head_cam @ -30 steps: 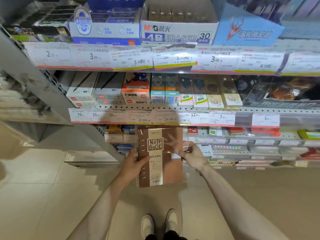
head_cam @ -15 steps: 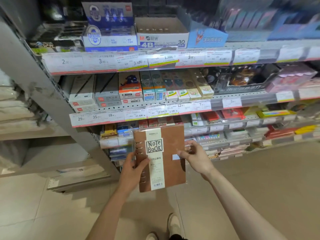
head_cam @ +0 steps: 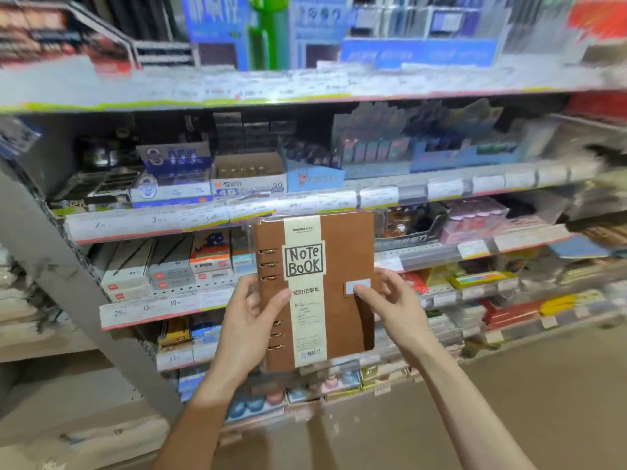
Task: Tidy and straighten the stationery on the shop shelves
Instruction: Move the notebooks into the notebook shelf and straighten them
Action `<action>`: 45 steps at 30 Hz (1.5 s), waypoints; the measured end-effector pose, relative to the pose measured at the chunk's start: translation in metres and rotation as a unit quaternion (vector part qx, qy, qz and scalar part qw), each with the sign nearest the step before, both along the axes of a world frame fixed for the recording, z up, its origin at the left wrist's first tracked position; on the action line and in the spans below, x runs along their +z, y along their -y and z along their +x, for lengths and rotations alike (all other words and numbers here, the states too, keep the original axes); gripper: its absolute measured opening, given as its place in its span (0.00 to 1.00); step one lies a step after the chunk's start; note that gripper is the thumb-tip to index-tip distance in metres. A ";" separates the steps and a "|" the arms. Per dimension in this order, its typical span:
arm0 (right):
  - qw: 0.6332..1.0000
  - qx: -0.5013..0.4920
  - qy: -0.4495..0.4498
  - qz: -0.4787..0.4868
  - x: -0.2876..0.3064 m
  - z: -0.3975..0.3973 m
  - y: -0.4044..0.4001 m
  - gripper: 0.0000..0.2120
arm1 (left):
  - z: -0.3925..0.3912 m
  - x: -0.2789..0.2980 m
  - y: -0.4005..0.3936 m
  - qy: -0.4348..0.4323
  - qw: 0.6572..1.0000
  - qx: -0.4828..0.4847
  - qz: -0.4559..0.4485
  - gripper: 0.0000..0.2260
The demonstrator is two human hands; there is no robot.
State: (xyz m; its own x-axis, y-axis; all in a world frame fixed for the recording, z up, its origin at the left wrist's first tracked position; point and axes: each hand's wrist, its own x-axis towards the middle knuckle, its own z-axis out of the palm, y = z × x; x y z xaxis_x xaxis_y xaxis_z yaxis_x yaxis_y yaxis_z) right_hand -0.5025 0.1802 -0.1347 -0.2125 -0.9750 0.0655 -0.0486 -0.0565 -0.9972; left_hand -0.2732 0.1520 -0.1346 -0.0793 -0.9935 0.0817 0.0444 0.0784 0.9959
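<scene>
A brown ring-bound notebook [head_cam: 346, 266] with a cream band reading "NOTE BOOK" is held upright in front of the shelves, wrapped in clear plastic. My left hand [head_cam: 249, 329] grips its left edge by the metal rings, thumb on the cover. On the right edge, my right hand [head_cam: 390, 303] holds it with the thumb pressed near the small grey clasp. The notebook covers part of the shelf with price tags behind it.
Grey metal shelves [head_cam: 217, 215] hold boxed stationery: an eraser box [head_cam: 249, 183], white pen boxes [head_cam: 132, 269], pink packs [head_cam: 475, 220]. A slanted grey upright [head_cam: 78, 296] stands at left. Lower shelves carry small coloured items. Beige floor lies below right.
Both hands have lifted the notebook higher, from the lower shelves up to the middle ones. The view has tilted up and shows higher shelves, blurred by motion.
</scene>
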 end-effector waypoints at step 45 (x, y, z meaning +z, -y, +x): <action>0.971 -0.226 -0.026 -0.067 0.068 -0.753 0.047 0.10 | -0.793 0.061 0.127 -0.006 0.989 -0.135 -0.054 0.16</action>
State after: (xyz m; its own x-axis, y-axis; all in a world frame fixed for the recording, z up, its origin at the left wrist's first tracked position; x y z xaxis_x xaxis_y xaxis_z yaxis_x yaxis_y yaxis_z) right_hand -1.2551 0.1333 -0.0664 -0.6100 -0.7648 0.2071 -0.1495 -0.1456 -0.9780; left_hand -1.0664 0.0254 -0.0734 -0.3383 -0.9217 0.1895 0.0896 0.1690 0.9815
